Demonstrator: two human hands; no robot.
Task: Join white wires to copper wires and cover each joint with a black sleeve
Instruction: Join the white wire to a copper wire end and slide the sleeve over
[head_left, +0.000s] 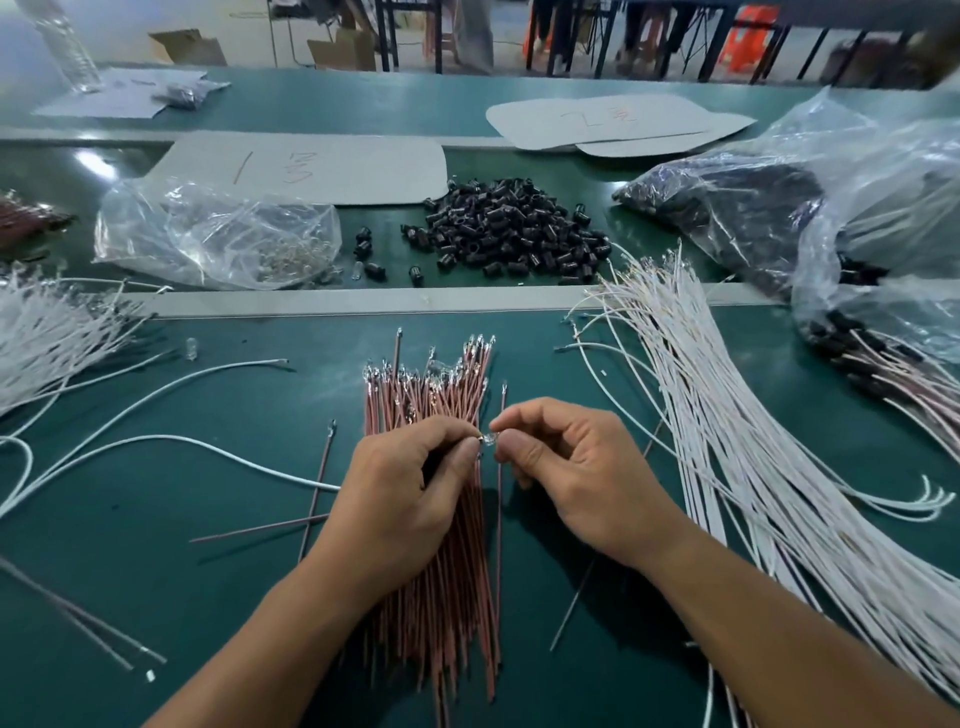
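Left hand (400, 483): hangs above the near-centre bundle of copper wires (426, 400), fingers curled, thumb and forefinger pinching a small metal tip (471, 441); the wire behind that tip hidden by the hand. Right hand (571, 467): sits just right of it, fingers likewise curled, thumb and forefinger pinching a small clear piece (489, 438). Tip and clear piece touching where the fingertips meet, above the far half of the bundle.

Bundle itself: lies on the green table (156, 597), runs near to far, with clear-capped ends fanned out at the far end. A few single dark wires (318, 483) loose on the table to left and right of it.

On the right: white wires (727, 415) in a long thick sheaf, from far centre down to the near right corner. At the left edge: a second white heap (47, 332), plus a couple of loose white strands (156, 444) curving in toward centre.

Beyond a grey strip (363, 300), far centre: black sleeves (514, 228) in a loose pile, well apart from both hands. More of them in a clear bag (727, 208) far right. Left of the pile: another clear bag (218, 234) with small pale parts inside, too small to tell. Behind these: a grey card sheet (322, 166) with handwritten marks.
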